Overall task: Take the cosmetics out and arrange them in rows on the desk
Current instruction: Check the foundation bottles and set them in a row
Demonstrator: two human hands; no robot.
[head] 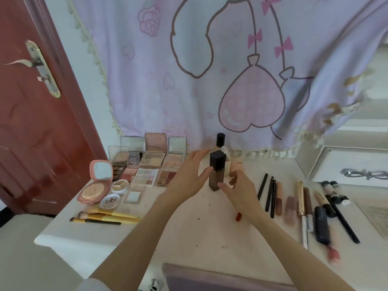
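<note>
- White worktop [189, 234] set against a lilac wall hanging [210, 70] printed with pink hearts and bows; red-brown door [31, 122] at far left.
- Square bottle [216, 171], brown with a dark cap, upright at mid-worktop between both hands.
- Left hand [189, 175] just left of the bottle, fingers straight and spread, thumb tip touching the bottle's side; grip loose, nothing clasped.
- Right hand [241, 190] on the bottle's right, thumb against its lower part, fingers half-curled behind; whether that grip truly closes on the bottle cannot be told.
- Behind the bottle, a second dark-capped bottle [220, 140] near the wall, partly hidden.
- Left side: open palettes [147, 164] in rows, a pink compact [94, 185], a round white jar [110, 201], yellow-handled brushes [109, 217] at the near edge.
- Right side: pencils and tubes [294, 198] laid side by side, pointing near to far; white tray [346, 164] at far right.
- Small red item [238, 216] under the right wrist, blurred.
</note>
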